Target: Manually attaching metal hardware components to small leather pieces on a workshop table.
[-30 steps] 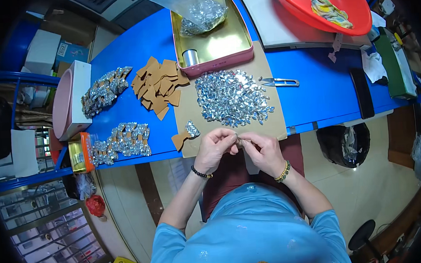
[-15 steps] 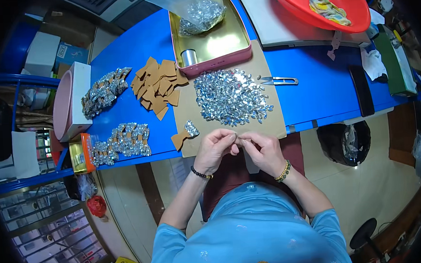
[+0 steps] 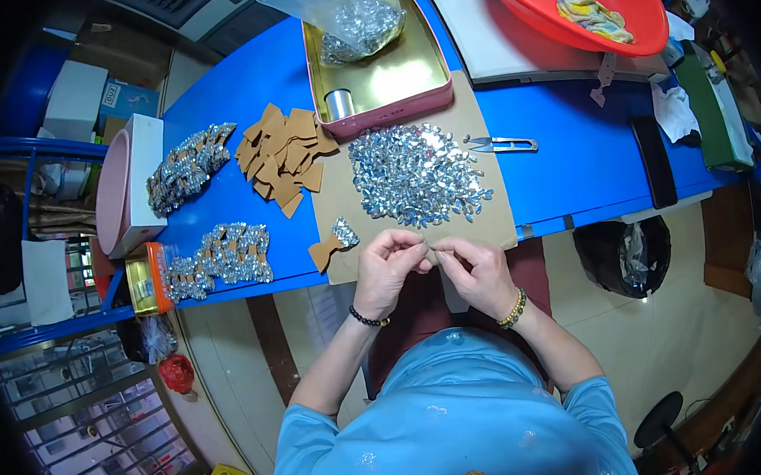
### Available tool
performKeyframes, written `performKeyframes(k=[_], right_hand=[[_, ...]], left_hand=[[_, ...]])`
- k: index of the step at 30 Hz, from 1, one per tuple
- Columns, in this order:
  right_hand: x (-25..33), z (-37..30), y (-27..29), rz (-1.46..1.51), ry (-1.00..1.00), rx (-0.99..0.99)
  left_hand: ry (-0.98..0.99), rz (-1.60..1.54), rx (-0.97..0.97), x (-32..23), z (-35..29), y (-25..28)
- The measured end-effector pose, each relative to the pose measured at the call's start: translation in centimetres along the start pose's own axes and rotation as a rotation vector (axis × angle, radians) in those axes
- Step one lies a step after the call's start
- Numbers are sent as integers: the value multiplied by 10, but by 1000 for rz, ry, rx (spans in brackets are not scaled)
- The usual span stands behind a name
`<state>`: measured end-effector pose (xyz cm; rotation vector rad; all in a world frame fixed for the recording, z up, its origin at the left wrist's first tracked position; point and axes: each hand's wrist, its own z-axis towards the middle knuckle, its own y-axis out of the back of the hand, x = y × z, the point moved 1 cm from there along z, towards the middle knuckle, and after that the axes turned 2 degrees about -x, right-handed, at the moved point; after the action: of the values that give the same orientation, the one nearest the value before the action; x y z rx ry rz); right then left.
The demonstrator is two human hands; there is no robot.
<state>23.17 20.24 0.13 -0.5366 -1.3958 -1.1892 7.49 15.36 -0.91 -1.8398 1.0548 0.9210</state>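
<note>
Fingertips nearly meeting, my left hand (image 3: 389, 270) and my right hand (image 3: 478, 273) pinch at the table's front edge. Whatever lies between the fingers is too small to make out. Just beyond them a pile of shiny silver rhinestones (image 3: 416, 174) spreads over a brown cardboard sheet (image 3: 501, 217). Left of my left hand lies a tan bow-shaped piece (image 3: 325, 253), its right half covered in silver stones. Farther left sits a heap of bare tan bow-shaped pieces (image 3: 284, 156). Thread snips (image 3: 505, 144) rest to the right of the stones.
Behind the stones stands a pink-rimmed tin (image 3: 437, 102) holding a thread spool (image 3: 338, 105) and a plastic bag of stones (image 3: 359, 30). Stone-covered bows (image 3: 233, 251) are stacked at left. A red basin (image 3: 636, 4) with a cloth stands back right; a dark strip (image 3: 653, 164) lies at right.
My hands stay together in almost the same place, with only slight finger movement. The table things lie as before; the view has shifted slightly.
</note>
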Motion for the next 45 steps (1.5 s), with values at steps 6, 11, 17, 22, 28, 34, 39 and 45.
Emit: performKeyframes(k=[6,11,17,22,28,34,39,45], right_hand=[[0,-1,-2,5,22,-21],[1,-2,-2,15,-3,-24],[-1,-3,-3,26,17,-40],[-5,-5,-6,16,7,-53],[-13,-6,-8,566,-618,176],[-20,-3,-1,464,-376,249],[-17,-5,-9,349,-168,-63],[-7,-4,0,615,-458,30]], left_hand=[[-64,25,-18,1,-4,-5],[-40,-52,-12,6,-4,-3],[-30,-75,-29,7,-5,-4],[-82,-25,-61,9,-8,-8],[-397,322,-124,11,-17,-18],[-853,741,51,2,-21,-16],[-833,809,93,0,-20,-15],[-810,988,-166,-11,12,7]])
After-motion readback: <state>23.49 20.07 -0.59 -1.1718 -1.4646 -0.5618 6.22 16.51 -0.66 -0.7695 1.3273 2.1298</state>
